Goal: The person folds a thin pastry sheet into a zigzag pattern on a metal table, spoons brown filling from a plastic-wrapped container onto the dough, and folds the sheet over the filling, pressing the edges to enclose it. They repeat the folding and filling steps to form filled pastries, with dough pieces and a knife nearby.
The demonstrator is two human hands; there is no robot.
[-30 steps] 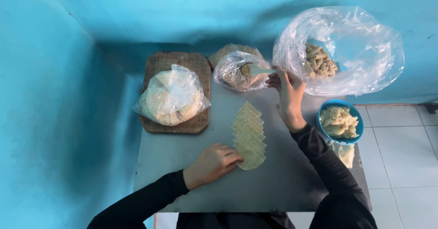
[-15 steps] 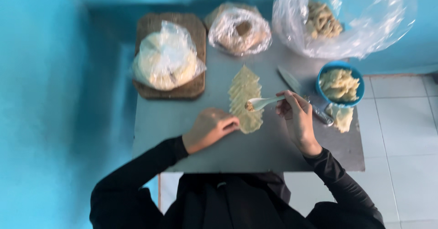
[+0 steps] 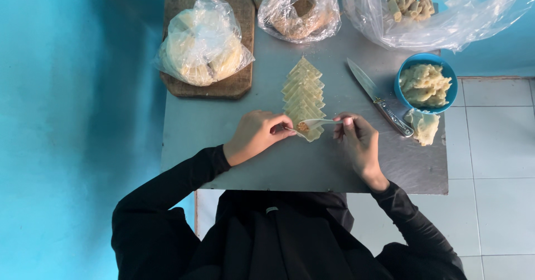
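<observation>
**Spoon of filling lands on the nearest wrapper**

Since half a second ago, our right hand (image 3: 361,146) has carried the white plastic spoon (image 3: 317,124) down and leftward, so its bowl now sits over the nearest dough wrapper (image 3: 310,132), touching or just above it; we cannot tell which. That hand pinches the spoon's handle. Our left hand (image 3: 257,135) is loosely curled, fingertips pressing the wrapper's left edge, grasping nothing.

Risks, as we judge them: the small brown dab of filling (image 3: 302,127) could slide off-centre or smear onto the steel table (image 3: 223,129) if the spoon tips too fast; the thin wrapper could shift or tear if the left fingertips lift early.

Counts: one overlapping row of wrappers (image 3: 304,90), roughly eight, too stacked to count surely. One knife (image 3: 379,99). One blue bowl (image 3: 448,93) of pale filling, with one lump of dough (image 3: 423,126) just beside it. Three clear plastic bags (image 3: 203,40), one resting on a wooden board (image 3: 184,1).
</observation>
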